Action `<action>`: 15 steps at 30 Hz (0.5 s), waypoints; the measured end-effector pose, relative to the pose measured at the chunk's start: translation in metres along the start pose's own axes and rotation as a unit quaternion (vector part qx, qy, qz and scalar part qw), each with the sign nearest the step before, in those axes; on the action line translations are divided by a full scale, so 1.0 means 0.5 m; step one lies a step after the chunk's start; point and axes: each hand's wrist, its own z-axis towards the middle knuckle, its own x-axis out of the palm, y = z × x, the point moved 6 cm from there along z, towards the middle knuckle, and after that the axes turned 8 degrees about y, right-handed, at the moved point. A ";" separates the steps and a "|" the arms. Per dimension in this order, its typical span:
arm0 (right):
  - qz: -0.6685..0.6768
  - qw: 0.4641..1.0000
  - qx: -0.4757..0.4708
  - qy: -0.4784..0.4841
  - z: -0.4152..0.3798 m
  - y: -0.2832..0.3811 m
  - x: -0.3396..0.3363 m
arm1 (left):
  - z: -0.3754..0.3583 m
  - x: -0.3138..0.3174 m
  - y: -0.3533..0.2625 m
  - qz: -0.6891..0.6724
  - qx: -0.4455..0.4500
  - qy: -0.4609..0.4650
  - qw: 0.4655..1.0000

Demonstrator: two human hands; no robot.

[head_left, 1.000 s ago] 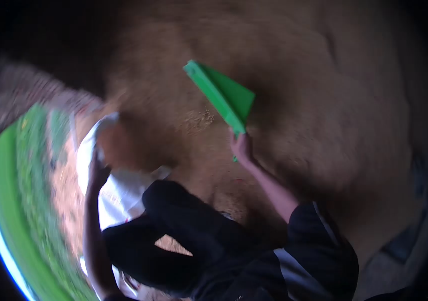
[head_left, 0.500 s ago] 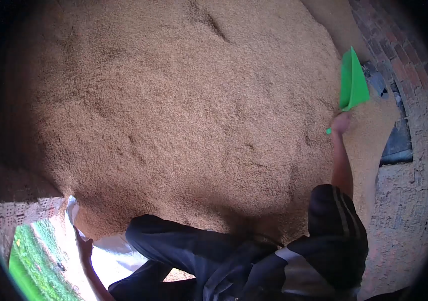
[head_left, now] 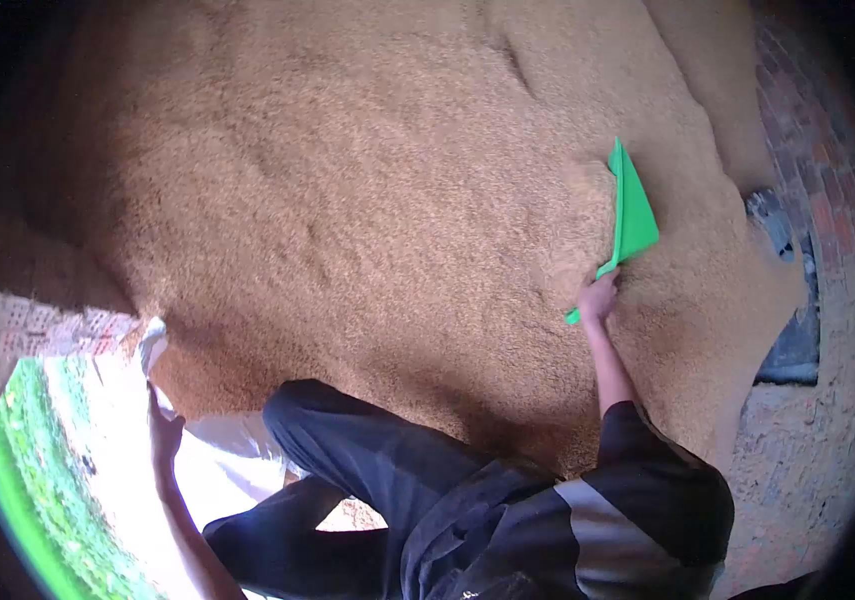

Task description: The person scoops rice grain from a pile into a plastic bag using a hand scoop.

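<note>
My right hand (head_left: 599, 297) is closed around the handle of a green dustpan (head_left: 635, 215). The dustpan is turned on its side, its open face toward the left, with its edge against a large heap of tan grain (head_left: 367, 220). Grain lies disturbed just left of it. At the lower left, my left hand (head_left: 164, 435) grips the edge of a white sack (head_left: 154, 342). Part of the sack lies bright and overexposed beside my bent leg, and its mouth is only partly visible.
A brick wall (head_left: 797, 440) runs down the right side, with a dark panel (head_left: 792, 345) beside the grain. Hollow bricks (head_left: 57, 328) stand at the left, above a bright opening onto green plants (head_left: 47, 470). My legs (head_left: 377, 450) are at the heap's near edge.
My right hand has brought the dustpan leftward and down from the wall side into the heap, tilting it over. The view has shifted; my left hand still holds the sack.
</note>
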 end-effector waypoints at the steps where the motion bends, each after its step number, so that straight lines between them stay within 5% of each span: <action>1: 0.022 1.000 0.006 0.007 -0.032 0.024 0.024 | -0.006 -0.002 -0.006 0.005 0.006 -0.002 1.000; 7: 0.152 0.985 -0.048 0.070 -0.217 0.213 0.126 | -0.026 -0.001 -0.030 0.057 0.027 -0.020 0.998; 11: 0.138 0.963 -0.121 0.197 -0.359 0.330 0.249 | -0.044 0.000 -0.063 0.051 0.030 -0.027 0.998; 13: 0.187 0.943 -0.217 0.171 -0.464 0.418 0.275 | -0.038 0.006 -0.056 0.097 0.043 -0.048 0.993; 15: 0.219 0.903 -0.263 0.259 -0.576 0.495 0.307 | -0.041 0.004 -0.065 0.105 0.021 -0.051 0.993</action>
